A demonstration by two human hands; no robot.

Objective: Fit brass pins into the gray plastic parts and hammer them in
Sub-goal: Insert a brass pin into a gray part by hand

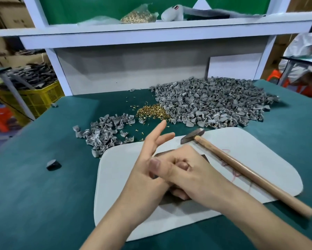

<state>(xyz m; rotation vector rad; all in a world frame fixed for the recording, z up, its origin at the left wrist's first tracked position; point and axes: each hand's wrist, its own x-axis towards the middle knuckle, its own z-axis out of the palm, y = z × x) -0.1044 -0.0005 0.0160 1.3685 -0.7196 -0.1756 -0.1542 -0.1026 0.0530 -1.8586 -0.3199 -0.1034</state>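
Observation:
My left hand [148, 159] is raised over a white pad [232, 141], index and middle fingers stretched out and apart. My right hand [193, 170] lies across its palm with fingers curled; whatever they hold is hidden. Beneath both hands a dark metal block [169, 202] rests on the pad. A hammer [241, 170] with a wooden handle lies on the pad to the right, untouched. Loose brass pins [151, 111] are heaped behind the pad. A large pile of gray plastic parts [214, 101] sits beyond it, a smaller pile [104, 132] at the left.
A single dark part [53, 164] lies on the green table at the left. The white shelf above holds a bag of brass pins [137, 16]. A yellow crate [38, 98] stands off the left edge. Another person [303, 51] sits at the far right.

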